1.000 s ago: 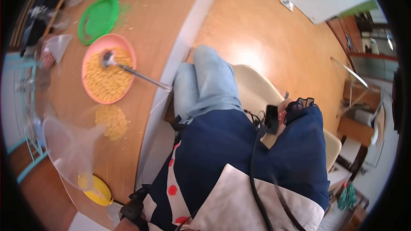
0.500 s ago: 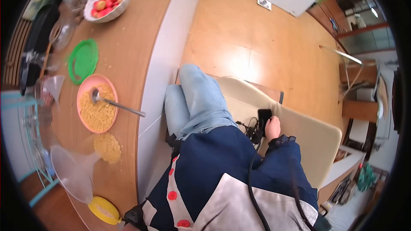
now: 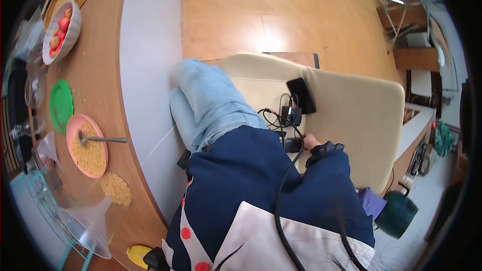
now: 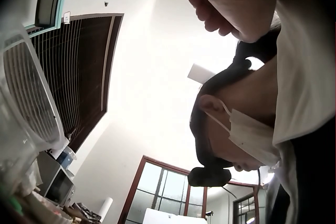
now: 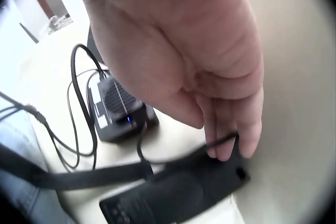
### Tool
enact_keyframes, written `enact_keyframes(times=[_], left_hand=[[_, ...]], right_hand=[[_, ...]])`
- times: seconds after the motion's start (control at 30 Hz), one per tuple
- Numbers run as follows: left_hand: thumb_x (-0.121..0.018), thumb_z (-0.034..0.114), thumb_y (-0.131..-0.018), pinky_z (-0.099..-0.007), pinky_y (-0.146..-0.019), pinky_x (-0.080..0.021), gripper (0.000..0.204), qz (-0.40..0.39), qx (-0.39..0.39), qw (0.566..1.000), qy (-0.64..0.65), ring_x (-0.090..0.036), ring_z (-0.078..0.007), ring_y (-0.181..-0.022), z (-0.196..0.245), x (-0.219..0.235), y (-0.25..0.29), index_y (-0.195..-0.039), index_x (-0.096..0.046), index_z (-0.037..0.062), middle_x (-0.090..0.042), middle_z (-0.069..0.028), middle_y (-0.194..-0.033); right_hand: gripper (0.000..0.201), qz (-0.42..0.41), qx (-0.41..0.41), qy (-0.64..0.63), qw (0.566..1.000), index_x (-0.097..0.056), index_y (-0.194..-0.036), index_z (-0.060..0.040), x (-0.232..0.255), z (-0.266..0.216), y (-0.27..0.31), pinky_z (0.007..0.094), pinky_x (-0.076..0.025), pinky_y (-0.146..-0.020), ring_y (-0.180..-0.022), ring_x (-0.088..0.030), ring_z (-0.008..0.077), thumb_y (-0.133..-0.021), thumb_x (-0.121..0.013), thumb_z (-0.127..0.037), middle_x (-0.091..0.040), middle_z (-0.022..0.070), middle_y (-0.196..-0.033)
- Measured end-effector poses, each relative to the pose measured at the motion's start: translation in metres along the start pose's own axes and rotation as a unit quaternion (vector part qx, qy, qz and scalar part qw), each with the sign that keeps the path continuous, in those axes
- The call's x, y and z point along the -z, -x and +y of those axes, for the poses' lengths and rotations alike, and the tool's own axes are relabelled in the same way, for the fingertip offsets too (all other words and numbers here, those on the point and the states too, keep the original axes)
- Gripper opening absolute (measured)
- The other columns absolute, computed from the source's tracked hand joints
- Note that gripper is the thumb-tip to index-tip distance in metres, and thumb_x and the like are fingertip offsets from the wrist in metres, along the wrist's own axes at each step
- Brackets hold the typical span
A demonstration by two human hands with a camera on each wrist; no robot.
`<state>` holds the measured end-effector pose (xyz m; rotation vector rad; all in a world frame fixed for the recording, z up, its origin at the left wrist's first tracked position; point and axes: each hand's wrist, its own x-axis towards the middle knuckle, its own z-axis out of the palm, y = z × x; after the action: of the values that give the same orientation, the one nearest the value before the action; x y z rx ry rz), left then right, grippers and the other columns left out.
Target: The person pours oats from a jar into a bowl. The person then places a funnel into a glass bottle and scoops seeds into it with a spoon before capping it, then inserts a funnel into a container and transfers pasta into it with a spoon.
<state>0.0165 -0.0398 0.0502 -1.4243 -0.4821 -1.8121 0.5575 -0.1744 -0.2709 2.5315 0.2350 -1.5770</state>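
Note:
In the right wrist view my right hand (image 5: 178, 40) reaches down to a flat black device (image 5: 184, 192) on a strap. Its fingertips (image 5: 249, 148) pinch the device's top edge, where a thin cord crosses. Beside it, a black box (image 5: 121, 103) with a blue light has cables plugged in. From the head, the right hand (image 3: 311, 142) shows next to my hip, and a black phone-like slab (image 3: 301, 95) lies on the seat beyond the box. My left hand (image 4: 231, 3) is raised at the top of the left wrist view, its fingers loosely curled with nothing seen in them.
A cream seat (image 3: 356, 130) bears the devices. Along the left, the wooden table (image 3: 95, 90) carries a pink bowl (image 3: 103, 163) of yellow grain with a spoon (image 3: 108, 139), a spilled grain pile (image 3: 116, 189), a clear funnel (image 3: 88, 228), a green lid (image 3: 61, 105) and a white fruit bowl (image 3: 74, 32).
The head view has swung, shifting the table leftward. My right hand, earlier beside the black slab, has moved closer to my body, to the flat device; the slab lies apart from it.

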Motion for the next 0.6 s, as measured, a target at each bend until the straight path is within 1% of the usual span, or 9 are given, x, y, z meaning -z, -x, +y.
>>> enact_keyframes(times=[0.03,0.1,0.13,0.23,0.3,0.33,0.4,0.43,0.6], left_hand=[[-0.048,0.015,-0.084,-0.033,-0.073,-0.044,0.02,-0.006,0.012,1.0,0.0,-0.054,-0.0213,-0.083,-0.007,-0.003,0.005,-0.099,-0.052,0.0022,-0.056,-0.0109,-0.093],[-0.047,0.015,-0.085,-0.0331,-0.074,-0.044,0.02,-0.02,0.033,0.999,0.0,-0.054,-0.0214,-0.083,-0.016,-0.012,0.007,-0.099,-0.051,0.0019,-0.055,-0.0109,-0.094],[-0.046,0.014,-0.085,-0.0331,-0.074,-0.044,0.02,-0.027,0.045,0.999,-0.001,-0.054,-0.0214,-0.083,-0.02,-0.016,0.009,-0.099,-0.051,0.0018,-0.055,-0.0109,-0.094],[-0.044,0.014,-0.086,-0.0333,-0.074,-0.043,0.02,-0.055,0.08,0.995,-0.014,-0.053,-0.0216,-0.083,-0.028,-0.024,0.014,-0.099,-0.05,0.0013,-0.055,-0.0109,-0.094],[-0.042,0.014,-0.086,-0.0334,-0.074,-0.043,0.02,-0.068,0.094,0.993,-0.034,-0.053,-0.0217,-0.083,-0.031,-0.027,0.015,-0.099,-0.05,0.001,-0.054,-0.0109,-0.094],[-0.042,0.014,-0.086,-0.0334,-0.074,-0.043,0.02,-0.073,0.101,0.991,-0.047,-0.053,-0.0217,-0.082,-0.031,-0.029,0.016,-0.099,-0.05,0.0008,-0.054,-0.0109,-0.094],[-0.04,0.014,-0.087,-0.0335,-0.074,-0.043,0.02,-0.085,0.116,0.987,-0.077,-0.053,-0.0218,-0.082,-0.029,-0.03,0.017,-0.098,-0.049,0.0005,-0.054,-0.0109,-0.094],[-0.04,0.014,-0.087,-0.0336,-0.074,-0.043,0.02,-0.091,0.122,0.984,-0.093,-0.053,-0.0219,-0.082,-0.028,-0.031,0.017,-0.098,-0.049,0.0003,-0.054,-0.0109,-0.094],[-0.036,0.014,-0.088,-0.0338,-0.074,-0.042,0.021,-0.122,0.14,0.967,-0.174,-0.052,-0.0221,-0.082,-0.021,-0.037,0.012,-0.098,-0.048,-0.0005,-0.053,-0.011,-0.094]], right_hand=[[0.015,-0.003,-0.006,-0.012,1.0,-0.058,-0.086,-0.0004,-0.011,0.012,-0.003,0.0309,-0.048,-0.055,-0.065,-0.06,0.0207,-0.078,-0.047,-0.008,-0.062,0.0104,-0.08],[0.015,0.292,0.212,0.041,0.932,-0.056,-0.084,0.0001,-0.035,0.035,-0.015,0.0296,-0.047,-0.055,-0.063,-0.058,0.0197,-0.074,-0.046,-0.003,-0.06,0.0115,-0.075],[0.015,0.292,0.204,0.033,0.934,-0.056,-0.084,0.0001,-0.035,0.034,-0.007,0.0296,-0.047,-0.055,-0.063,-0.058,0.0197,-0.074,-0.046,-0.003,-0.06,0.0115,-0.075],[0.023,0.15,0.135,-0.169,0.965,-0.054,-0.09,0.0008,-0.019,0.026,0.006,0.0352,-0.047,-0.061,-0.069,-0.059,0.029,-0.07,-0.042,-0.003,-0.059,0.0188,-0.078],[0.017,0.21,0.271,0.037,0.939,-0.054,-0.082,0.0008,-0.006,0.031,-0.002,0.0377,-0.046,-0.064,-0.069,-0.056,0.0327,-0.071,-0.044,-0.005,-0.058,0.0201,-0.077],[0.017,0.211,0.273,0.036,0.938,-0.054,-0.082,0.0008,-0.005,0.02,0.008,0.0377,-0.046,-0.064,-0.069,-0.056,0.0327,-0.071,-0.044,-0.005,-0.058,0.0201,-0.077],[0.011,0.356,0.41,0.207,0.814,-0.053,-0.075,0.0002,-0.004,-0.009,0.038,0.0426,-0.045,-0.064,-0.069,-0.056,0.034,-0.071,-0.047,-0.008,-0.058,0.0186,-0.071],[0.011,0.356,0.413,0.208,0.812,-0.053,-0.075,0.0002,-0.005,-0.012,0.034,0.0426,-0.045,-0.064,-0.069,-0.056,0.034,-0.071,-0.047,-0.008,-0.058,0.0186,-0.071],[0.014,0.22,0.324,0.169,0.904,-0.049,-0.076,-0.0013,-0.014,-0.034,0.022,0.0457,-0.044,-0.063,-0.069,-0.054,0.0375,-0.073,-0.049,-0.015,-0.057,0.02,-0.071]])
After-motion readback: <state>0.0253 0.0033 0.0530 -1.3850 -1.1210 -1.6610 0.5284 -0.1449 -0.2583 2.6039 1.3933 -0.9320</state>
